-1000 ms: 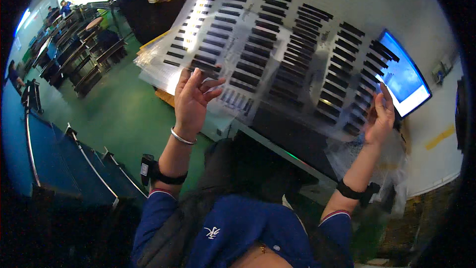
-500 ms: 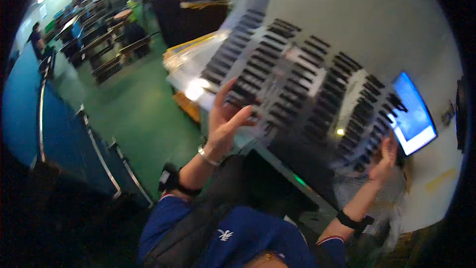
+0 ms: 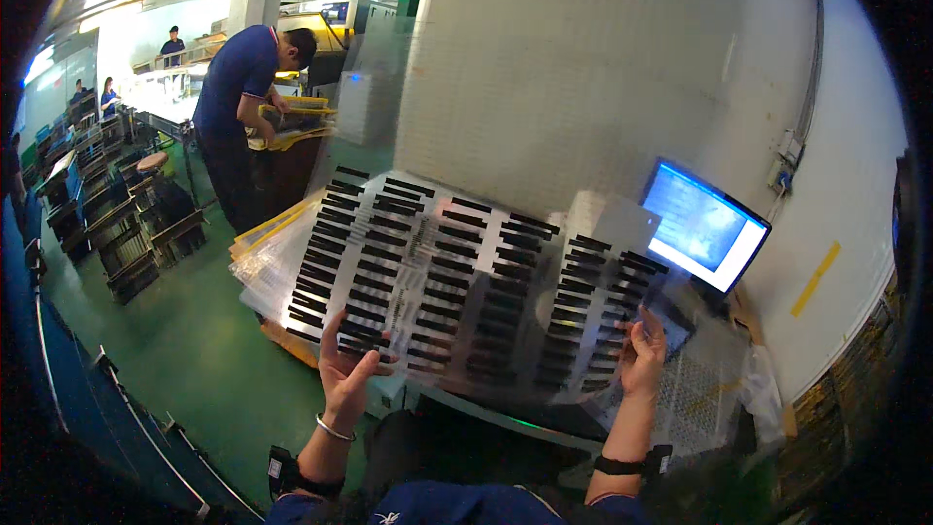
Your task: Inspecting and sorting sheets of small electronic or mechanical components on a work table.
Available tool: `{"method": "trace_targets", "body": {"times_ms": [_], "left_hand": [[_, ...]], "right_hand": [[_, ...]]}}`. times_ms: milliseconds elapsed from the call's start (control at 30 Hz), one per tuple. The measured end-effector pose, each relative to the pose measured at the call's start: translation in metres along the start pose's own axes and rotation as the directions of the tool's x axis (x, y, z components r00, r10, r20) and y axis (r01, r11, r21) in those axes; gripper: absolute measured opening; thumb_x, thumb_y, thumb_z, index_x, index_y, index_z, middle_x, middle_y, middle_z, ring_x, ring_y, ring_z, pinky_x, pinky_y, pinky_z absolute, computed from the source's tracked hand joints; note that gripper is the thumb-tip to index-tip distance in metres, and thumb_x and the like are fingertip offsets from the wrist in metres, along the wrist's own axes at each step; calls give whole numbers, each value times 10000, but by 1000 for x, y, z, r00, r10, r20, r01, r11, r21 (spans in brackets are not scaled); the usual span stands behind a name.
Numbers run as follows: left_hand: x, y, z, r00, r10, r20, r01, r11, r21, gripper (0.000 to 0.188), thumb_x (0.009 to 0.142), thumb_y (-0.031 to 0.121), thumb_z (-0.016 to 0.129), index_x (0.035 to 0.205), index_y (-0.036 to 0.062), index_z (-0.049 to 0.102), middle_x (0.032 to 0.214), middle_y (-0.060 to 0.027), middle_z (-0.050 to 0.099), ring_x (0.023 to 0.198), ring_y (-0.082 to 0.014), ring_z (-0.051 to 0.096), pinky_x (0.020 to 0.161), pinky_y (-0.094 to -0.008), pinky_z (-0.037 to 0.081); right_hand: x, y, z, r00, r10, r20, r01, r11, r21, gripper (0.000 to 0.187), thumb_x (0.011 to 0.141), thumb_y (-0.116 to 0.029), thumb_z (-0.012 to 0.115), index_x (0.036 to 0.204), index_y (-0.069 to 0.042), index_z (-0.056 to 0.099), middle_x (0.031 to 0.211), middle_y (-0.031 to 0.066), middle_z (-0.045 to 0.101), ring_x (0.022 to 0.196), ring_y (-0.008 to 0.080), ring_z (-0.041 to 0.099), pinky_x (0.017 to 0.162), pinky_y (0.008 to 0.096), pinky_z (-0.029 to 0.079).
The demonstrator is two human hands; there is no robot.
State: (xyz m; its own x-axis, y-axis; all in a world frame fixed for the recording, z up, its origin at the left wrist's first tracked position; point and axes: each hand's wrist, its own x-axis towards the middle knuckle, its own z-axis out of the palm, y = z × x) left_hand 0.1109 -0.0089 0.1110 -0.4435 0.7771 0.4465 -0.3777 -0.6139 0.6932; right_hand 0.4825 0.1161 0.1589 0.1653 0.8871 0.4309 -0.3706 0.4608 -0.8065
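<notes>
A large clear film sheet with columns of short black bars is held up in front of me, tilted. My left hand grips its lower left edge, thumb in front and fingers partly seen through the film. At the lower right edge, my right hand pinches the sheet between thumb and curled fingers. Reflections on the film blur what lies behind it.
Behind the sheet, a lit monitor stands right, by a pale wall. Stacked sheets with yellow edges lie left. A person in dark blue bends over a yellow frame. Dark racks stand on the green floor.
My view has tilted up and turned, bringing the bending person and the wall sign into sight. Both hands still hold the film sheet, which now appears flatter and sharper.
</notes>
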Motion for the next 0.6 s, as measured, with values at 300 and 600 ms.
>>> {"method": "trace_targets", "body": {"times_ms": [300, 600], "left_hand": [[2, 2, 1, 999, -12, 35, 11, 1000, 8, 715, 789, -16, 619, 1368, 87, 211, 1064, -208, 589, 860, -257, 641, 674, -347, 567], [2, 2, -11, 999, -22, 37, 21, 999, 35, 649, 780, 16, 630, 1336, 59, 298, 1048, -195, 593, 865, -249, 632, 628, -336, 566]], "right_hand": [[2, 12, -10, 999, -32, -1, 32, 999, 36, 303, 877, -143, 572, 1171, -80, 538, 876, 110, 654, 700, 197, 653, 465, 293, 551], [-2, 7, -17, 997, -66, 31, 65, 997, 32, 311, 883, -162, 565, 1186, -98, 532, 873, 154, 659, 583, 179, 636, 447, 280, 532]]}}
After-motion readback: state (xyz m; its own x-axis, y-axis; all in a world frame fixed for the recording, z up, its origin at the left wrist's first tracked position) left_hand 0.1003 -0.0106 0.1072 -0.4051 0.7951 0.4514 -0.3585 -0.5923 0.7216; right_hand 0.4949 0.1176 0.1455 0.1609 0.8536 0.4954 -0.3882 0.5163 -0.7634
